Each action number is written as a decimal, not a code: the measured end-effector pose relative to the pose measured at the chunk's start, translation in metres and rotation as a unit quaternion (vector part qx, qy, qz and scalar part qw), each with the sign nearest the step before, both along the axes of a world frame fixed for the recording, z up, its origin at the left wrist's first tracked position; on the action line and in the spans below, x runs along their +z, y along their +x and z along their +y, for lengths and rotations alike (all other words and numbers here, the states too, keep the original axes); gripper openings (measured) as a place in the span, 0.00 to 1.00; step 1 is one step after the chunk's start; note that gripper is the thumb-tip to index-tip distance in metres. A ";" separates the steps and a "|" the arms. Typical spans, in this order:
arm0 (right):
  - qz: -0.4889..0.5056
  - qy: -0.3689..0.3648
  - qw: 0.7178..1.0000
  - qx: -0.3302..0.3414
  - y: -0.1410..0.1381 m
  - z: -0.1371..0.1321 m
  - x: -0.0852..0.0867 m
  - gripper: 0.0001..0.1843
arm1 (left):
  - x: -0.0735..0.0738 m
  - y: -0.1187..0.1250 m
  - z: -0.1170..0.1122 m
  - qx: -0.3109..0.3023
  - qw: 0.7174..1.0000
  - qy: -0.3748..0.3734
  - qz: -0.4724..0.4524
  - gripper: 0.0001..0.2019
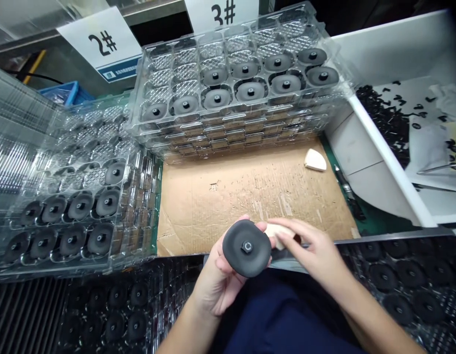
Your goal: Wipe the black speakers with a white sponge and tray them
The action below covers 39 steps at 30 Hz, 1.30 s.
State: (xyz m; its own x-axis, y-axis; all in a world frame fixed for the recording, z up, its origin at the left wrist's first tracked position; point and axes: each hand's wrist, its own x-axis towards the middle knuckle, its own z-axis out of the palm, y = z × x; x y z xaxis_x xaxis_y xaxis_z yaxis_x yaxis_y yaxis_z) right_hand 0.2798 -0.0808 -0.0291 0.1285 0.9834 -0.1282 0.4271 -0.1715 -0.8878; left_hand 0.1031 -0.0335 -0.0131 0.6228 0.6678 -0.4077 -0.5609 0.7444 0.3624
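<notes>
Head view: left fingers (223, 265) clenching dark hex-nutted disc (246, 250), right fingers (292, 231) clenching pale sponge (277, 235)

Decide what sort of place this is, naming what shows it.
Probably a factory workstation: stacked clear plastic blister trays of dark grey round discs, a white card numbered 2#, and a right hand holding a cream foam wedge beside a disc in the left hand.

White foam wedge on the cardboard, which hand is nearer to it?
Right. The right hand is below the white foam wedge; the left hand is farther off, down and to the left, holding a dark disc.
</notes>
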 end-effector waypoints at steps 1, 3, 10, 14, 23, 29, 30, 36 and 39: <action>-0.021 0.027 0.999 -0.025 0.002 0.002 0.014 0.11 | 0.001 0.001 0.000 0.002 1.000 0.004 0.008 0.28; -0.063 0.122 0.990 -0.033 0.003 0.008 0.040 0.13 | 0.003 0.004 -0.002 0.007 0.999 0.018 0.026 0.29; -0.119 0.210 0.956 0.165 -0.010 0.029 0.060 0.15 | -0.003 0.002 -0.010 0.058 0.984 0.027 0.166 0.32; -0.066 0.229 0.964 0.116 -0.015 0.027 0.056 0.17 | -0.003 -0.001 -0.010 0.060 0.986 0.034 0.150 0.33; 0.125 0.039 0.991 -0.025 0.004 0.021 0.028 0.09 | -0.002 0.003 -0.005 0.055 0.992 0.050 0.099 0.29; 0.251 -0.029 0.965 -0.066 0.004 0.003 0.005 0.12 | -0.004 0.002 -0.004 0.056 0.995 0.041 0.072 0.27; 0.254 -0.029 0.964 -0.070 0.003 0.003 0.005 0.12 | -0.003 0.002 -0.004 0.054 0.995 0.043 0.069 0.28; 0.248 -0.015 0.967 -0.058 0.002 0.007 0.011 0.12 | -0.002 0.001 -0.006 0.052 0.994 0.044 0.090 0.30; 0.250 -0.007 0.967 -0.057 0.002 0.006 0.011 0.12 | -0.003 0.000 -0.008 0.053 0.993 0.042 0.096 0.32</action>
State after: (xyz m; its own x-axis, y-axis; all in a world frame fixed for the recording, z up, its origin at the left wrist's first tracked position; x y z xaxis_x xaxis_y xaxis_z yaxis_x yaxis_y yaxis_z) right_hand 0.2819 -0.0748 -0.0177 0.1538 0.9644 -0.2152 -0.0766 -0.2055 -0.9757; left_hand 0.1031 -0.0417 -0.0161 0.4637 0.7620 -0.4521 -0.5489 0.6476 0.5286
